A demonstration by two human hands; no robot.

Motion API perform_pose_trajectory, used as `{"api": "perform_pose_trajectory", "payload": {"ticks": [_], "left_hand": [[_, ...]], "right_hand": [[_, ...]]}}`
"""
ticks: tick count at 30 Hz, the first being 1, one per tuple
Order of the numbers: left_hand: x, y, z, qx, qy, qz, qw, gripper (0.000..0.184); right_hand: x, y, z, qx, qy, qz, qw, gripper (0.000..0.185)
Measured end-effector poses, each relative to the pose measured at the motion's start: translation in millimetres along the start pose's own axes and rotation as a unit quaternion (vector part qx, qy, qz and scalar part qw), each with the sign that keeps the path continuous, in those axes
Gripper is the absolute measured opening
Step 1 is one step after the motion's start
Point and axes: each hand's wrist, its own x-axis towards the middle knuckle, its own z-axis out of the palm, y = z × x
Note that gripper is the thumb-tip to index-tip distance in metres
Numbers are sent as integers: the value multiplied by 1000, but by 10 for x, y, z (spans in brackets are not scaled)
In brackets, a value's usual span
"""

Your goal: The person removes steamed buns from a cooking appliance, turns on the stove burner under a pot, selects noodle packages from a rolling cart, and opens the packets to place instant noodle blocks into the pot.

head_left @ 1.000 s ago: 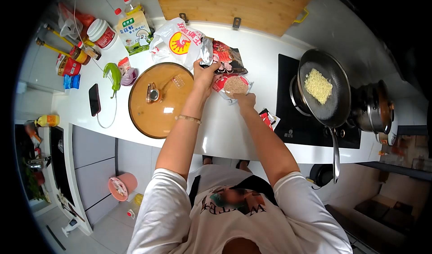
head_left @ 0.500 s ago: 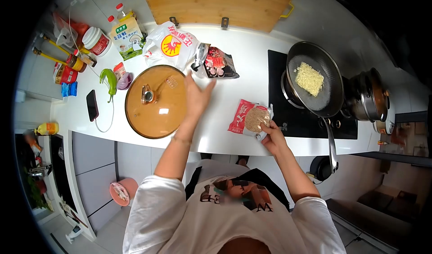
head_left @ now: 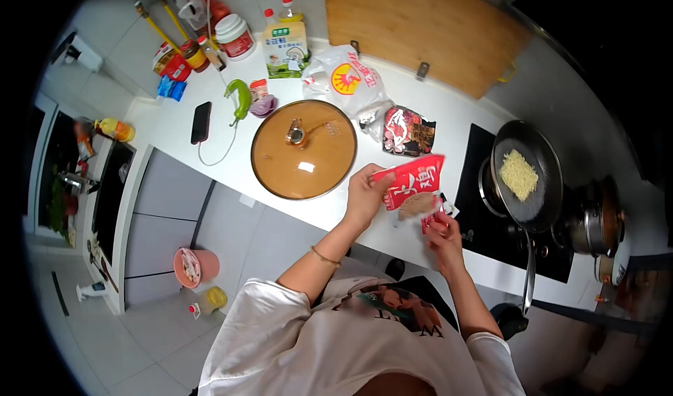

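Observation:
A red food packet [head_left: 418,175] with white lettering and a clear window showing brown contents is tilted above the counter's front edge. My left hand [head_left: 365,198] is closed on its left side. By its lower right corner my right hand [head_left: 446,240] pinches a small red-and-white piece [head_left: 432,221]; whether this is a separate sachet or part of the packet, I cannot tell. To the right, a block of dry noodles [head_left: 519,174] lies in a dark frying pan [head_left: 551,200] on the black hob [head_left: 474,193]. A glass lid [head_left: 280,168] rests left of my left hand.
Behind the lid are a white plastic bag [head_left: 324,77] and a dark food bag [head_left: 409,131]. Green peppers [head_left: 242,98], a cut onion [head_left: 263,106] and a phone [head_left: 201,123] lie further left. Stacked pots [head_left: 594,221] stand right of the pan, whose handle [head_left: 530,270] points toward me.
My left hand has come right from beside the lid and taken hold of the packet, which is now raised. My right hand has shifted to its lower corner. The view has turned and moved left.

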Motion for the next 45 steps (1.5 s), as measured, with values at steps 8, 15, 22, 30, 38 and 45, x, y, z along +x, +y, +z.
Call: {"api": "perform_pose_trajectory", "payload": {"ticks": [8,15,22,30,38,45], "left_hand": [[-331,667,149,168,-102,135,971,9],[-634,1012,113,8,-85,104,991,8],[-857,1119,247,9,-78,239,968,5],[-1260,1562,-64,94,-493,321,803,17],[-1554,1669,320,10,-404,347,846,19],[-1842,1861,649,58,-263,321,908,21]], "right_hand": [[-451,-1112,587,-394,0,-535,748,53],[-667,-1390,719,-332,-44,-467,819,12],[-1063,-1577,770,-361,-31,-533,764,8],[-1804,-1598,751,-175,131,-746,629,8],[-1940,-1630,1078,42,217,-803,554,8],[-2389,-1097,432,-142,308,-549,764,27]]}}
